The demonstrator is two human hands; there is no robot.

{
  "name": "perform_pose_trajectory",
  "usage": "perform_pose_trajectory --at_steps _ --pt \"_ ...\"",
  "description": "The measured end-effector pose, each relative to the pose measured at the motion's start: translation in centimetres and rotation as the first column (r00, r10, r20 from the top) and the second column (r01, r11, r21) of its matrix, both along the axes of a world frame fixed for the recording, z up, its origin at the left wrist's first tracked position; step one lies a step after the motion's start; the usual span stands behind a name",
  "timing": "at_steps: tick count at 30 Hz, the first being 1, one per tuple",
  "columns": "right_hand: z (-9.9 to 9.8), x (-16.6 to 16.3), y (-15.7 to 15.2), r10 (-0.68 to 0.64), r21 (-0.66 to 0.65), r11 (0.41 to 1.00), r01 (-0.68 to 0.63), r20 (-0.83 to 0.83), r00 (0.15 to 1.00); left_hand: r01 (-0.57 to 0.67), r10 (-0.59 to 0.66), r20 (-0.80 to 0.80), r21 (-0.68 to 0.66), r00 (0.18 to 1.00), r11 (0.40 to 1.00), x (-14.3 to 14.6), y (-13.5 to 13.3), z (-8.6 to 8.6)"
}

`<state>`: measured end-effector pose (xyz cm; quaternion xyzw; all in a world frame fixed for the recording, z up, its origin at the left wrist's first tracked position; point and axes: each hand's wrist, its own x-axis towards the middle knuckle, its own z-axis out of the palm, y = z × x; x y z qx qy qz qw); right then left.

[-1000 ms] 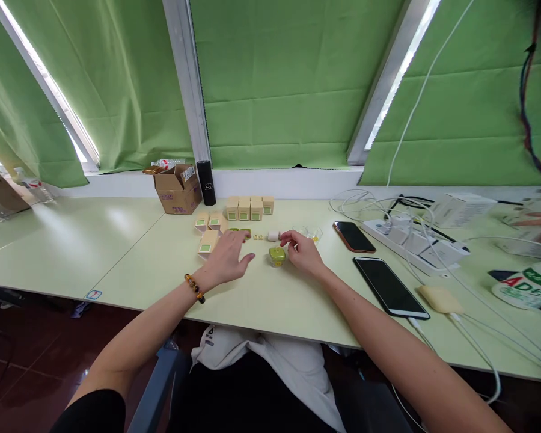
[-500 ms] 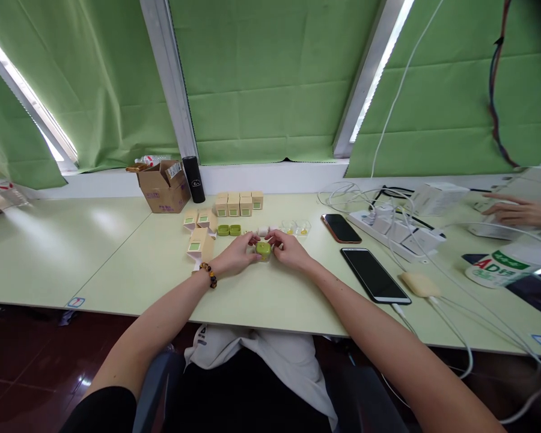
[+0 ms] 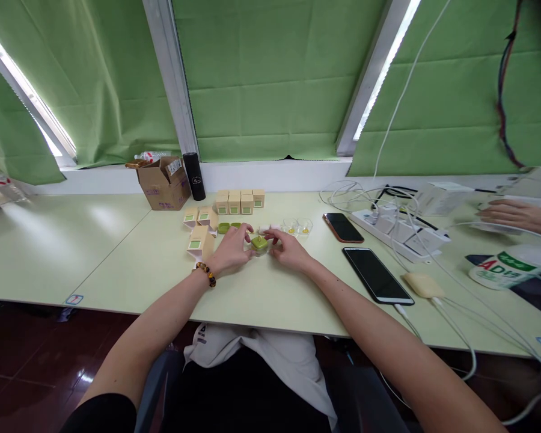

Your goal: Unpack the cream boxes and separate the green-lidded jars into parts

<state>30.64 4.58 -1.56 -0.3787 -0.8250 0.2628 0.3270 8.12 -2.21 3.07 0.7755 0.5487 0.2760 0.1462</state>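
Note:
Between my hands, just above or on the table, is a small clear container (image 3: 262,251) with a square green lid (image 3: 259,242) sitting tilted on it. My left hand (image 3: 232,246), wearing a beaded bracelet (image 3: 206,273), curls its thumb and fingers round the left side of the container. From the right, my right hand (image 3: 291,248) pinches in at the lid's edge. Behind the hands stand green square pieces (image 3: 224,228), small white items (image 3: 275,227) partly hidden by fingers, and clear cups with yellow bits (image 3: 304,226).
Several small beige boxes (image 3: 234,202) line the back, with opened ones (image 3: 201,242) left of my hands. On the right lie two phones (image 3: 377,274), a power strip (image 3: 397,234) with cables and a beige charger (image 3: 422,285). Another person's hand (image 3: 518,215) is at far right.
The green lid has gone from sitting level to tilted, and the container has shifted slightly left. My left fingers have lifted and spread a little around it. The other person's hand has moved down.

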Motion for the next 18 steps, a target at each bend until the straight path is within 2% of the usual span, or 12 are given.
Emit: perform_pose_trajectory --at_steps 9,12,15,18 --pt "0.1 -0.5 -0.5 0.033 -0.018 0.999 -0.033 0.005 0.999 0.003 -0.004 0.034 0.041 0.999 0.999 0.2 0.2 -1.3" --pt "0.3 -0.3 -0.5 0.039 -0.034 0.999 -0.04 -0.013 0.999 -0.043 0.041 0.04 0.055 0.998 0.998 -0.1 0.4 -1.4" --pt "0.3 -0.3 -0.5 0.034 -0.055 0.998 -0.035 -0.026 0.999 -0.076 0.075 0.045 0.019 0.996 0.997 -0.3 0.6 -1.5" --pt "0.2 -0.4 -0.4 0.02 -0.024 0.999 -0.021 -0.013 1.0 -0.048 0.05 0.111 -0.022 0.993 0.999 -0.5 1.0 -1.9"
